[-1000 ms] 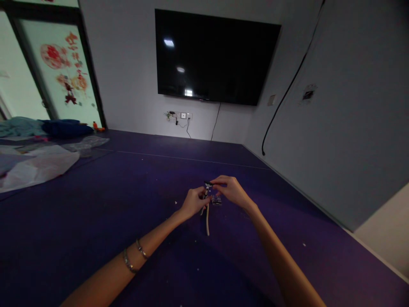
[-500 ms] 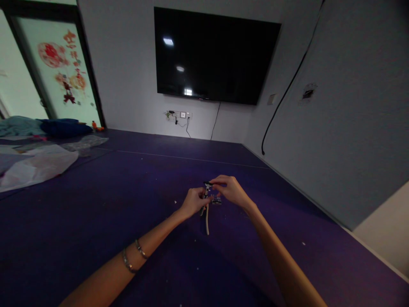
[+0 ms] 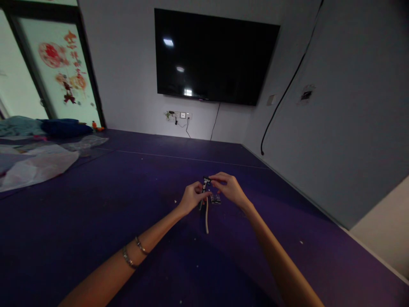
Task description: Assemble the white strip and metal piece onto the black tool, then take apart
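My left hand (image 3: 192,198) is closed around the handle of what looks like a razor (image 3: 206,182), held upright with its silver neck and dark crosswise head at the top. At the head's right end, the fingertips of my right hand (image 3: 230,190) pinch the dark edge. A small clear case (image 3: 216,199) with dark parts in it lies on the purple floor just below my right hand. Beneath my left hand, a thin cream-coloured strip (image 3: 207,221) runs toward me; its upper end is hidden by my fingers.
White plastic sheeting (image 3: 47,164) and dark blue cloth (image 3: 65,127) lie on the purple floor (image 3: 143,264) at the left. A television (image 3: 217,57) hangs on the far wall above several sockets. A black cable (image 3: 284,96) dangles along the right wall.
Both hands have risen slightly with the razor. The razor's head has tilted a little, showing more of its silver neck. The case and the cream strip have stayed in place.
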### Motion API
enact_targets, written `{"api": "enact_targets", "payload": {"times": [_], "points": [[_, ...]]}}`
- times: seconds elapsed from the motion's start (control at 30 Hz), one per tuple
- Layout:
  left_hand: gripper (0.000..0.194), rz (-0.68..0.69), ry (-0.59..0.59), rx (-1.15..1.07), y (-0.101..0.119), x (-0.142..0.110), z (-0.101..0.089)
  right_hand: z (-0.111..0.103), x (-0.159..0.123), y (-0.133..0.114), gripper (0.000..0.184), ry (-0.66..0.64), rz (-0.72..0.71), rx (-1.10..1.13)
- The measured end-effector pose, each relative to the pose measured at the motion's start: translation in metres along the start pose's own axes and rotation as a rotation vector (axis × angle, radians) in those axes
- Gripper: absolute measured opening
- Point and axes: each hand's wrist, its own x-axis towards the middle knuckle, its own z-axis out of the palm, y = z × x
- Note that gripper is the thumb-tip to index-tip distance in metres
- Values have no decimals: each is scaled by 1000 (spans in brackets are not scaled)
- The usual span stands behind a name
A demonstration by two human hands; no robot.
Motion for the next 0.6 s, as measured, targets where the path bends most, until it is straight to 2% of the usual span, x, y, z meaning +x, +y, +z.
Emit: {"api": "enact_targets", "payload": {"times": [0.2,0.33,0.43,0.6], "points": [[30,-10,27,-61,12,6,-10,-6,0,1,40,84,41,-12],[27,-11,93,-96,17,12,-18,-10,1,6,34,87,98,-99],[28,14,126,-110,20,18,-24,-5,0,9,28,-20,122,-154],[33,7,78,-184,26,20,-29,11,-3,9,29,-214,110,-174]]}}
